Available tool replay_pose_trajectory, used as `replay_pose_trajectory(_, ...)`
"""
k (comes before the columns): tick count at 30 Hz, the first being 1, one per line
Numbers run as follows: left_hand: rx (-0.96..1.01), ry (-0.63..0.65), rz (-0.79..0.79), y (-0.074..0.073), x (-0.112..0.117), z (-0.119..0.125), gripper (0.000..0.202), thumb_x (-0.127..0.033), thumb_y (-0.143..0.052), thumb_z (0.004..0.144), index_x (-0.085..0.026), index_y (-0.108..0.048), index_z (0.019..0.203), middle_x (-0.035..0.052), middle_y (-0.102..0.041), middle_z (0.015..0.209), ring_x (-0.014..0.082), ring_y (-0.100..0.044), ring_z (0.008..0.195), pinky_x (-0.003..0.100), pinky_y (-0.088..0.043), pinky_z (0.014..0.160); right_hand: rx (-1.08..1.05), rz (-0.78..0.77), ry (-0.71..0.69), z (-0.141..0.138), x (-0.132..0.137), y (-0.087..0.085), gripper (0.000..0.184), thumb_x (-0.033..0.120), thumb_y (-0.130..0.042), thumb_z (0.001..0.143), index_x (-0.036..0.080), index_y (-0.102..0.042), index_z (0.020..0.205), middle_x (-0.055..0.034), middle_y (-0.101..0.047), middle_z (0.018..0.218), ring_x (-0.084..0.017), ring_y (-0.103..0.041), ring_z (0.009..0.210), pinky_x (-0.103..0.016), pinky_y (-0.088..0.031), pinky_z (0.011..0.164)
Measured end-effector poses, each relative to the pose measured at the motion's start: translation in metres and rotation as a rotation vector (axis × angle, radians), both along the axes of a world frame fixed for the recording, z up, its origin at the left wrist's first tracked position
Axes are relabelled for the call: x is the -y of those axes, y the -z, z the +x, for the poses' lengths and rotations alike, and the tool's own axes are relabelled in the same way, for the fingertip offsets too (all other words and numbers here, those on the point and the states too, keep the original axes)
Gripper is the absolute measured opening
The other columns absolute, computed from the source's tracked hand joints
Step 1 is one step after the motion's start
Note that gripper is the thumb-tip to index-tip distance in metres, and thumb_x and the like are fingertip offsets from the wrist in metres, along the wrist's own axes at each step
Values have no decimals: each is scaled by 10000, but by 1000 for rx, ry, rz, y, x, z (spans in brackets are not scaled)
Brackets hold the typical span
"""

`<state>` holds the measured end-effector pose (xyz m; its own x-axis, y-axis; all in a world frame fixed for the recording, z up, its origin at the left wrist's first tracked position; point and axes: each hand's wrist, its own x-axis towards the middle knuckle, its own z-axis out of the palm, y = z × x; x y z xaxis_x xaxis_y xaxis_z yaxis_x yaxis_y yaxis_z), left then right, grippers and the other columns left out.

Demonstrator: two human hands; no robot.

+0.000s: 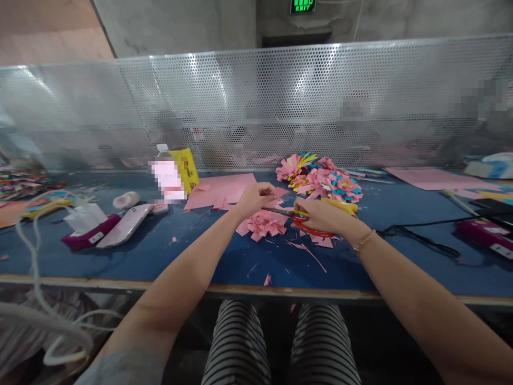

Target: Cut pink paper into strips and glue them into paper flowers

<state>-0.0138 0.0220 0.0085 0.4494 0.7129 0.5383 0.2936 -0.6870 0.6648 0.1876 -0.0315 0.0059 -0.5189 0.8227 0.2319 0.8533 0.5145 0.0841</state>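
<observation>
My right hand (pixel 318 216) is closed round red-handled scissors (pixel 316 231), whose blades point left toward my other hand. Pinched in the fingers of my left hand (pixel 256 199) is a piece of pink paper (pixel 280 193), beside the blades. Below both hands lies a heap of cut pink paper pieces (pixel 265 224). Just behind my right hand, several finished-looking paper flowers (pixel 331 182) in pink, yellow and blue are piled up. Something yellow (pixel 340 207) shows behind my right hand; I cannot tell what it is.
Pink sheets (pixel 224 188) lie behind my left hand, near a yellow box (pixel 187 168). To the left are a phone (pixel 127 227) and a purple power strip (pixel 90 235). Black cables (pixel 420 235) run along the right. A perforated metal screen (pixel 240 107) borders the table's back.
</observation>
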Motion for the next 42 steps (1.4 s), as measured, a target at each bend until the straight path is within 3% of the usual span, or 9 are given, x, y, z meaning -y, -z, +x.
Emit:
replay_pose_trajectory(8,35,-94,47,-2,-2,-2,172,-307,-554,672,-154,-489,628,-44,-373,558,68,-341,540,224,-286,534,13,70,22,0,4,-3,270,428,-424,765,180,-395,868,-64,-598,760,-188,-555,637,-237,-212,480)
replay_pose_trajectory(19,108,-103,-11,3,-7,-1,211,-301,-576,647,-153,-447,568,-49,-355,524,66,-342,511,227,-257,500,22,37,38,-1,6,-4,308,463,-407,774,185,-392,906,-73,-610,782,-203,-571,651,-242,-227,487)
replay_pose_trajectory(31,166,-55,-53,7,-9,4,158,-280,-575,644,-138,-547,708,-14,-520,632,86,-467,605,234,-366,601,12,88,24,-1,5,0,374,502,-403,773,174,-388,951,-80,-620,790,-222,-587,676,-246,-246,513)
replay_pose_trajectory(37,166,-132,-11,2,-6,3,162,-288,-582,639,-144,-554,708,-14,-530,652,87,-471,607,224,-377,591,0,93,20,-1,6,-1,364,486,-404,776,172,-393,961,-86,-624,809,-219,-588,675,-250,-267,523)
replay_pose_trajectory(42,110,-29,32,0,-4,0,157,-294,-544,687,-140,-572,694,19,-583,699,107,-519,678,241,-400,649,9,102,27,-2,7,-2,376,495,-415,770,175,-392,965,-90,-626,825,-228,-593,691,-255,-286,539)
